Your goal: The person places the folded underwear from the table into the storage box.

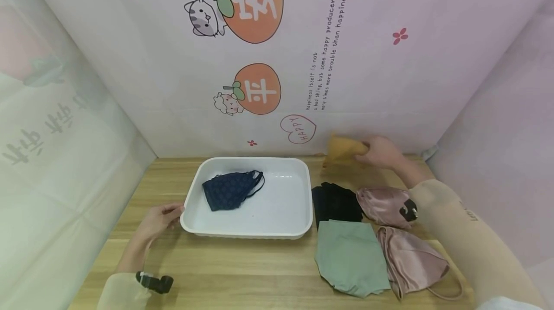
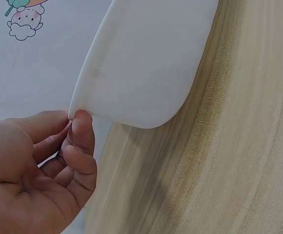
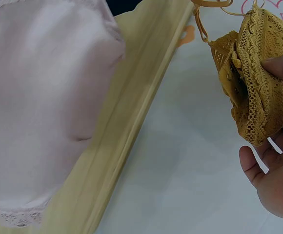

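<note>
My left hand [image 1: 157, 222] pinches the left rim of a white rectangular tray [image 1: 246, 231] between thumb and fingers. Inside the tray, toward its left, lies a folded navy bra [image 1: 229, 191] with thin straps. At the back right, my right hand [image 1: 381, 152] grips a folded mustard lace bra [image 3: 261, 73], held up off the table near the back wall. Its straps dangle at one end in the right wrist view, and small hooks or eyes show in the fold. The thumb lies over the lace; part of the hand is cut off there.
Right of the tray lie a black folded cloth [image 1: 337, 203], a pale green folded garment [image 1: 352, 257] and two pink satin garments, one upper [image 1: 383, 204] and one lower [image 1: 411, 259] with a strap. Printed fabric walls [image 1: 355, 84] border the wooden table [image 1: 233, 271].
</note>
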The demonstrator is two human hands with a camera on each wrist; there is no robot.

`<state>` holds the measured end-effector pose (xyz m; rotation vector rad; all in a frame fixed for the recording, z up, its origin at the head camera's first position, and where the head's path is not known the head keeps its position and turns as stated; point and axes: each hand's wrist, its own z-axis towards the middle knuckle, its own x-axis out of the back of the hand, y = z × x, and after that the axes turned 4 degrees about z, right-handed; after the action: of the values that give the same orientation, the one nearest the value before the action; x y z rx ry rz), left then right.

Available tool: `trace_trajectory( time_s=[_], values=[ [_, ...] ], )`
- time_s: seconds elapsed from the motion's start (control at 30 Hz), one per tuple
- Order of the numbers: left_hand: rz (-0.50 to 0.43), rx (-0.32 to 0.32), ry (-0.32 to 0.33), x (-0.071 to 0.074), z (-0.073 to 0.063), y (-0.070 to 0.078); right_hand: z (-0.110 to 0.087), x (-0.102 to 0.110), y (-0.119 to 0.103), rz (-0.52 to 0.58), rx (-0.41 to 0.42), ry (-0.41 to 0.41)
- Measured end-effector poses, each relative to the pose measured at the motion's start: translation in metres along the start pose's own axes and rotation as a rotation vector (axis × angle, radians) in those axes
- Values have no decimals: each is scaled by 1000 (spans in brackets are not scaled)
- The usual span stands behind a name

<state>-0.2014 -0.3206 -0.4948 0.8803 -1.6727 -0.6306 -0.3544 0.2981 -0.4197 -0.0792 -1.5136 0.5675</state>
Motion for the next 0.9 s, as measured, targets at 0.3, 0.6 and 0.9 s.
trace_trajectory(
  time_s=[0.3, 0.6, 0.9],
  values=[
    [6, -7, -6, 0, 0, 0, 5, 4, -21, -3, 1, -19],
    [-1, -13, 6, -1, -1, 1, 12, 4, -38, -12, 48, -42],
    [2, 0, 1, 0, -2, 3, 16, 3, -52, 27, 48, -50]
  ],
)
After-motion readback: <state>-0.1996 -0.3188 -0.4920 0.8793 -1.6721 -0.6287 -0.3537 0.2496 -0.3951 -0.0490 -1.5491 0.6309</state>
